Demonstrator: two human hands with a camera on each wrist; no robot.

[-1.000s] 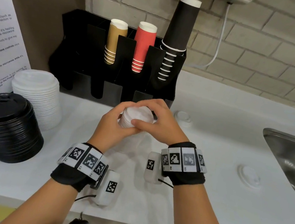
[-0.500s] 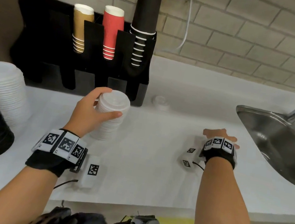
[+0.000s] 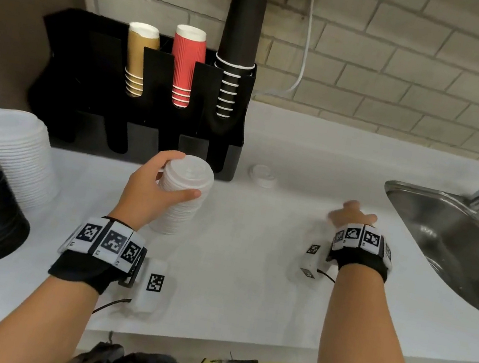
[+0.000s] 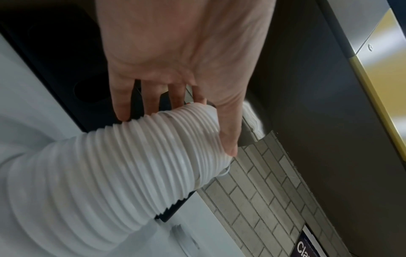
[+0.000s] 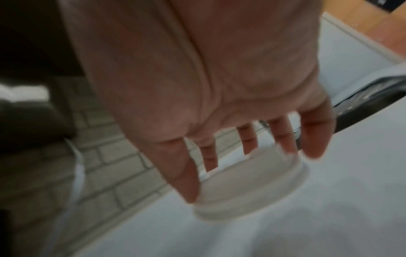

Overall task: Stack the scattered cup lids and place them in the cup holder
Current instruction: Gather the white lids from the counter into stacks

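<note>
Now right hand (image 3: 353,216) off stack, fingers (image 5: 316,137) closing on loose lid (image 5: 248,184) at 3 o'clock | left hand (image 3: 152,190) fingers wrap lid stack (image 3: 181,193) | one lid (image 3: 261,175) left at 1 o'clock

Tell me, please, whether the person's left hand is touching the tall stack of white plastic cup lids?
Touching. The left wrist view shows the left hand with thumb and fingers wrapped round the top of the stack of white lids.
</note>
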